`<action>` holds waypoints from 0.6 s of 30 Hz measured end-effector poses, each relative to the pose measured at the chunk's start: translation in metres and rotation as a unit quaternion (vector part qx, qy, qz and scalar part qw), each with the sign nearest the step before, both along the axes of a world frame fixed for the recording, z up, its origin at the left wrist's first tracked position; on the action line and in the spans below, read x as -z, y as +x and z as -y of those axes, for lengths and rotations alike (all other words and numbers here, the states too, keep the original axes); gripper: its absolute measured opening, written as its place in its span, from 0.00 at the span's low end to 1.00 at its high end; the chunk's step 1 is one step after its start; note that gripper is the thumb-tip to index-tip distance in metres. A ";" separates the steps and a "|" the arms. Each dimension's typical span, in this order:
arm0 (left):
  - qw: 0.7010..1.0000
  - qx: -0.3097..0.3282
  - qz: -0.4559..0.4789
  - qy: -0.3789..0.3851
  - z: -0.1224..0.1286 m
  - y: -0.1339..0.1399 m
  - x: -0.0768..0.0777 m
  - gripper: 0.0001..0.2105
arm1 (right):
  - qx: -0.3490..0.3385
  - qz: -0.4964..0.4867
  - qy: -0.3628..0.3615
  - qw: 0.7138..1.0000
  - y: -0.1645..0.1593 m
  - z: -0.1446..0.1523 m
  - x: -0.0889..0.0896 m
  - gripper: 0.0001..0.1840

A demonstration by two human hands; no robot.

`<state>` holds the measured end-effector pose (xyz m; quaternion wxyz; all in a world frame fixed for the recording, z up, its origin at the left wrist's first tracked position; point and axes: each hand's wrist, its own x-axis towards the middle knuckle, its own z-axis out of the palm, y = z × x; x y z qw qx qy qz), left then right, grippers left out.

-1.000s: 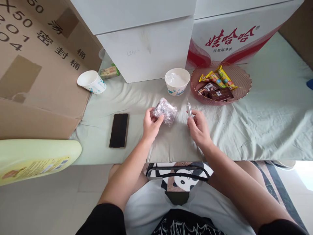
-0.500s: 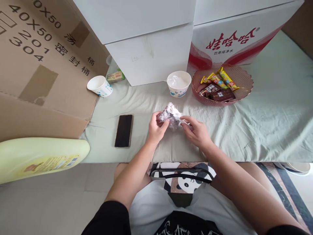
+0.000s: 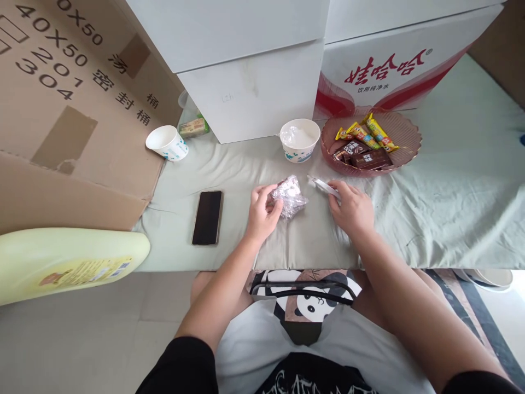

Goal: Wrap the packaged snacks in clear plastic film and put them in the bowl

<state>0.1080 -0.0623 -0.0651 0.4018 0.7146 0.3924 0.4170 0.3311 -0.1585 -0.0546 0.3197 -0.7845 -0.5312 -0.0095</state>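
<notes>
My left hand (image 3: 262,210) is closed on the left side of a small bundle in crinkled clear plastic wrap (image 3: 291,198) lying on the cloth. Something reddish shows at its edge, but the wrap's glare hides what is inside. To the right, my right hand (image 3: 353,209) grips a slim white knife-like tool (image 3: 324,185), its tip pointing left and away from me. A gap of bare cloth separates this tip from the bundle. Just beyond both hands stands a white paper bowl (image 3: 299,143) with crumpled clear film in it.
Behind the right hand, a pink ribbed bowl (image 3: 410,150) holds yellow-wrapped snacks and brown packets. A phone (image 3: 207,218) lies left of my hands, near a paper cup (image 3: 167,143). White boxes (image 3: 254,93) and a brown carton (image 3: 82,126) border the green cloth; a pale bottle (image 3: 74,262) lies left.
My right hand has drawn the slim white tool away from the plastic-wrapped bundle, to the right. The left hand has stayed on the bundle, which has turned slightly.
</notes>
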 end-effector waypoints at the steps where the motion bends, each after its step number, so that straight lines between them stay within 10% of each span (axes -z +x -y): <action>1: 0.999 -0.007 -0.036 0.031 0.001 -0.001 -0.001 0.22 | 0.006 0.015 0.018 1.000 -0.001 0.000 0.000 0.16; 5: 0.987 -0.046 -0.107 0.112 -0.008 -0.013 -0.005 0.18 | -0.064 0.003 0.103 0.993 -0.011 0.000 0.000 0.19; 9: 0.983 0.043 -0.119 0.133 -0.018 -0.016 -0.006 0.19 | -0.204 -0.031 0.118 0.971 -0.027 -0.002 0.003 0.24; 18: 0.979 0.126 -0.121 0.105 -0.008 -0.004 -0.015 0.14 | -0.246 -0.089 0.066 0.963 -0.027 -0.004 0.003 0.31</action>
